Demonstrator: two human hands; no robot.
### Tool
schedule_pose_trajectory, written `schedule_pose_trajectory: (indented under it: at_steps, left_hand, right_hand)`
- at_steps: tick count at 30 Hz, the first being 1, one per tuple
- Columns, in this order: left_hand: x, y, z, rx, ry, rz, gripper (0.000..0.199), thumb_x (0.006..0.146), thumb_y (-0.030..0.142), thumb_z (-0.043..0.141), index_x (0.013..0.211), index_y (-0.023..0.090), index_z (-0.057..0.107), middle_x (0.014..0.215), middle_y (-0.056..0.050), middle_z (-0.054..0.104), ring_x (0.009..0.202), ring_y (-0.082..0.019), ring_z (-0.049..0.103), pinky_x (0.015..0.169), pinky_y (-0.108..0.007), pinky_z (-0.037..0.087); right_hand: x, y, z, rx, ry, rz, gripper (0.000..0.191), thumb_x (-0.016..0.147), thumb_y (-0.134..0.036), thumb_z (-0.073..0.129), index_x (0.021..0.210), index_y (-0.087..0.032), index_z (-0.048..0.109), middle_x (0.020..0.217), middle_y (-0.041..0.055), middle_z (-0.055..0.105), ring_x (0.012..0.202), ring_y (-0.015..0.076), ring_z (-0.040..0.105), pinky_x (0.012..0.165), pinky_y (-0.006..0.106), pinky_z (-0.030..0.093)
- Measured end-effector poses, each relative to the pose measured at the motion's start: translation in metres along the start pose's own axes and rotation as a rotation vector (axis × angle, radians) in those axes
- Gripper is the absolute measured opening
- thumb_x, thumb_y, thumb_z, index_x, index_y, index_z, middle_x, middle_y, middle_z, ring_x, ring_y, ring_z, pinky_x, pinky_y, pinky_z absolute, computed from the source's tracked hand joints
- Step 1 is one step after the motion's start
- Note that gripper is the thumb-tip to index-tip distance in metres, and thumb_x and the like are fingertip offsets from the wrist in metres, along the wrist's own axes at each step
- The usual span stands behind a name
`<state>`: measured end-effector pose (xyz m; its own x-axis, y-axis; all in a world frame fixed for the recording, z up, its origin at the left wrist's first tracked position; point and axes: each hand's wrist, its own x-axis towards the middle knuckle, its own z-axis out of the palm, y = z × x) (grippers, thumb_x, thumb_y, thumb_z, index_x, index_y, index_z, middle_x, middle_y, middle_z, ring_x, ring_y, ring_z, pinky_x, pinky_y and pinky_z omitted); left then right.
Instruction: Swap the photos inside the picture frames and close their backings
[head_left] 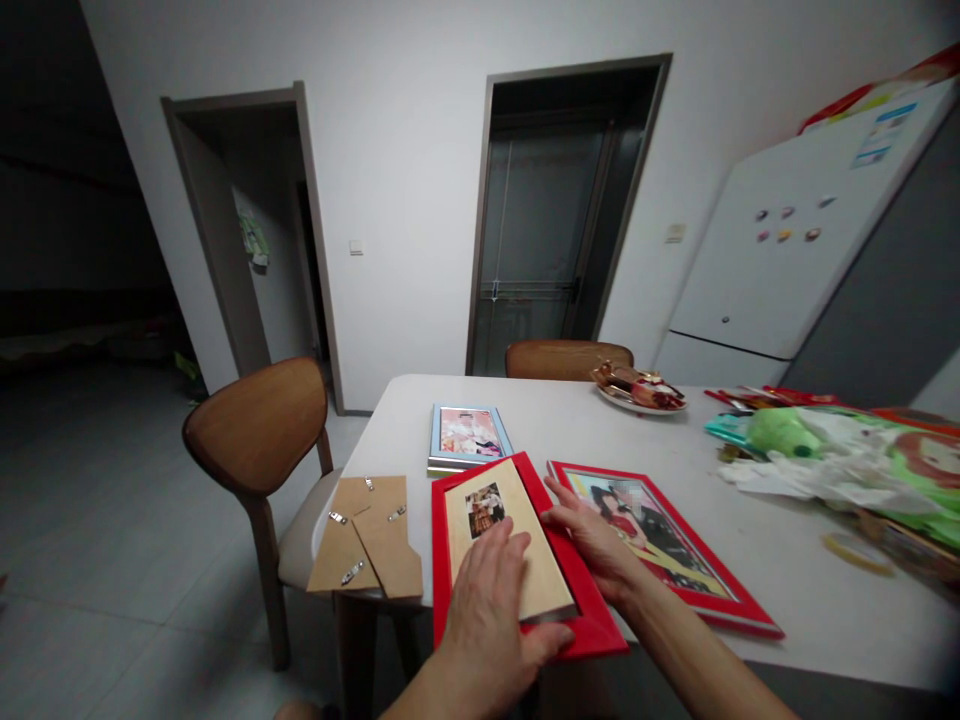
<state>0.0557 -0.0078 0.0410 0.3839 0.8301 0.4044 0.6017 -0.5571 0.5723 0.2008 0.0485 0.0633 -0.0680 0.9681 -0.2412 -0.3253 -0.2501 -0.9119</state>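
Note:
A red picture frame (594,632) lies at the table's near edge, its lower part reaching past the edge. Inside it is a cream sheet (459,500) bearing a small photo (484,508). My left hand (491,600) rests on this sheet with its fingers stretched out, the thumb near the frame's lower border. At the right border, my right hand (589,535) grips the frame with bent fingers. Just right of it lies a second red frame (739,610) with a picture. To the left, a brown backing board (352,540) with metal clips and a stand flap hangs slightly over the edge.
Behind the red frame are light-blue picture frames (435,430), seemingly stacked. A plate (637,405) with wrapped items stands at the back. Crumpled plastic packaging (832,460) covers the table's right side. Wooden chairs stand at the left (259,430) and far side (568,358).

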Motion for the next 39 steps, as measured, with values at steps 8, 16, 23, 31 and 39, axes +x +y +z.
schedule_pose_trajectory:
  at_steps: [8,16,23,31,39]
  left_hand:
    - [-0.001,-0.003,-0.034,-0.031,0.349,0.083,0.048,0.072,0.005,0.037,0.118,0.019,0.035,0.097,-0.007,0.056,0.088,-0.016,0.054,0.079,-0.030,0.046]
    - [-0.039,-0.069,-0.061,-0.403,0.566,-0.505,0.047,0.067,0.023,0.050,0.112,0.016,0.039,0.077,0.001,0.053,0.064,-0.013,0.056,0.059,-0.023,0.046]
    - [-0.056,-0.091,-0.053,-0.264,0.343,-0.538,0.038,0.069,0.027,0.047,0.105,0.014,0.045,0.065,0.005,0.052,0.055,-0.013,0.054,0.055,-0.024,0.042]
    - [-0.056,-0.082,-0.060,0.171,0.289,-0.369,0.033,0.072,0.021,0.043,0.103,0.015,0.049,0.094,-0.007,0.057,0.085,-0.020,0.056,0.076,-0.035,0.045]
    - [-0.043,-0.063,-0.027,0.237,0.105,-0.081,0.054,0.064,0.011,0.046,0.118,0.015,0.041,0.127,-0.013,0.041,0.117,-0.025,0.036,0.095,-0.047,0.033]
  right_hand:
    - [0.009,0.001,-0.009,-0.290,0.015,-0.135,0.075,0.063,-0.023,0.059,0.129,-0.022,0.022,0.060,-0.0039,0.057,0.048,0.0110,0.054,0.044,0.021,0.041]
    - [0.024,0.016,-0.032,-1.275,0.249,-0.293,0.054,0.068,-0.020,0.044,0.119,-0.004,0.042,0.081,0.0109,0.065,0.072,0.0193,0.059,0.066,0.027,0.042]
    - [0.031,0.027,-0.033,-1.570,0.204,-0.398,0.040,0.072,-0.018,0.040,0.109,-0.006,0.050,0.099,0.0177,0.060,0.088,0.0235,0.057,0.076,0.029,0.038]
    - [0.023,0.023,-0.021,-1.539,0.206,-0.535,0.034,0.070,-0.022,0.045,0.100,-0.009,0.056,0.099,0.0159,0.057,0.091,0.0232,0.052,0.080,0.032,0.036]
    - [0.028,0.061,0.038,-0.636,-0.045,-0.277,0.064,0.061,-0.012,0.045,0.123,-0.015,0.034,0.054,-0.0077,0.047,0.043,0.0075,0.043,0.042,0.018,0.034]
